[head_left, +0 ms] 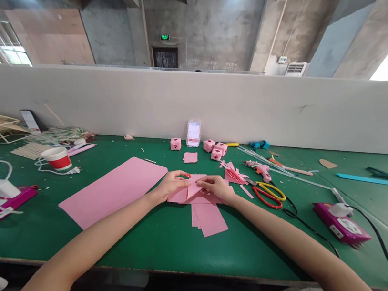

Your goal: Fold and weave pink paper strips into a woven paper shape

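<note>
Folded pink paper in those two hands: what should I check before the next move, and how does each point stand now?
1. Both hands on the folded pink paper: ok, the left hand and the right hand both grip it.
2. Fold edges lined up: cannot tell, fingers hide part of them.
3. Loose pink pieces out from under the work: not ok, some lie beneath it.
4. Scissors apart from the fingers: ok, they lie to the right, untouched.
5. Pink glue gun cool: cannot tell, heat doesn't show.
</note>
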Motion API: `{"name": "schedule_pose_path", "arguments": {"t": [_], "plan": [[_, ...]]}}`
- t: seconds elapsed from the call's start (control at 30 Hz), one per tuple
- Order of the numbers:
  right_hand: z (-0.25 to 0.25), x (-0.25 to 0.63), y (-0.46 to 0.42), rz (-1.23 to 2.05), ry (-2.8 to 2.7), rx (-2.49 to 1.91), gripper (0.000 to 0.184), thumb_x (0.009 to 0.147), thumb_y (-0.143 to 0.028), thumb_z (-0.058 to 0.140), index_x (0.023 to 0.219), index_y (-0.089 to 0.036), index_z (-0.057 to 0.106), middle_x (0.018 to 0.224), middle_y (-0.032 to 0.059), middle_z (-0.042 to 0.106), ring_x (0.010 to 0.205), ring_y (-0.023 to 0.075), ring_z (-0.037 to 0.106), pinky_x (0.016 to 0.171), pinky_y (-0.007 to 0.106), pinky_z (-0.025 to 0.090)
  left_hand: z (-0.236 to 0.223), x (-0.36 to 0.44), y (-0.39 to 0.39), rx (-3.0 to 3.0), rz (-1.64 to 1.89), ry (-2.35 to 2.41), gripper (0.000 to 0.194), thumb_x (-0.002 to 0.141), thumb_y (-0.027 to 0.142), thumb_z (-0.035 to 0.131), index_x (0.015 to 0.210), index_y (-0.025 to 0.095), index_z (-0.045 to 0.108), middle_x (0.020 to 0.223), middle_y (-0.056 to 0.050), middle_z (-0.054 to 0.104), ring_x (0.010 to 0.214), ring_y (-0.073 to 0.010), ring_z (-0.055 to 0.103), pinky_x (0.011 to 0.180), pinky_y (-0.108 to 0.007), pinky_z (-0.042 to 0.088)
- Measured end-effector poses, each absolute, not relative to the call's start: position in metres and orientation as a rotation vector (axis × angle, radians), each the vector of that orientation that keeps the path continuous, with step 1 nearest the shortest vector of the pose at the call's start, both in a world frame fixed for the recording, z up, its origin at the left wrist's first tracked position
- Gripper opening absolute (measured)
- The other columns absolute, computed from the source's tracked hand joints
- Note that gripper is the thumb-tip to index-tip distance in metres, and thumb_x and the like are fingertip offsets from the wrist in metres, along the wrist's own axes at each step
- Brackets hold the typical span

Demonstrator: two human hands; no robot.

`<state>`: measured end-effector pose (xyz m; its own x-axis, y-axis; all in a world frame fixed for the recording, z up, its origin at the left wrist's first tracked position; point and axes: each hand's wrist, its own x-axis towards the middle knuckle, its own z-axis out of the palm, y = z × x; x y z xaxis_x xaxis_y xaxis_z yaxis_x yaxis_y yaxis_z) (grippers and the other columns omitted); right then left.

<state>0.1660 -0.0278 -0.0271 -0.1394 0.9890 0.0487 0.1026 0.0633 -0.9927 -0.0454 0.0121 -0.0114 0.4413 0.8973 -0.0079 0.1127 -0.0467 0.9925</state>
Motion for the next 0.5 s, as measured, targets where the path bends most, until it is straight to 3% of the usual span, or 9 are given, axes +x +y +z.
{"name": "schedule_pose_path", "arguments": {"t": [0.23,0.5], "plan": [[-0.0260,0.1664,-0.0299,1.211,-1.423,-1.183,0.037,0.068,-0.046,0.077,0.090,-0.017,0.075,0.070,0.0017,0.070,0.060,0.0126,0.064,0.056,0.022,0.046,-0.0115,-0.0468,0.0129,1.466,0.807,0.904,0.044,0.064,0.036,0.084,0.098,0.016,0.065,0.084,-0.008,0.074,0.088,-0.0236,0.070,0.081,-0.034,0.051],[-0.0314,0.1684,-0.0262,1.179,-1.423,-1.186,0.036,0.069,-0.047,0.077,0.088,-0.016,0.075,0.069,0.0015,0.069,0.058,0.0117,0.061,0.055,0.022,0.044,-0.0145,-0.0461,0.0140,1.495,0.812,0.927,0.044,0.063,0.039,0.084,0.096,0.017,0.066,0.084,-0.007,0.074,0.083,-0.0227,0.069,0.074,-0.032,0.051]]}}
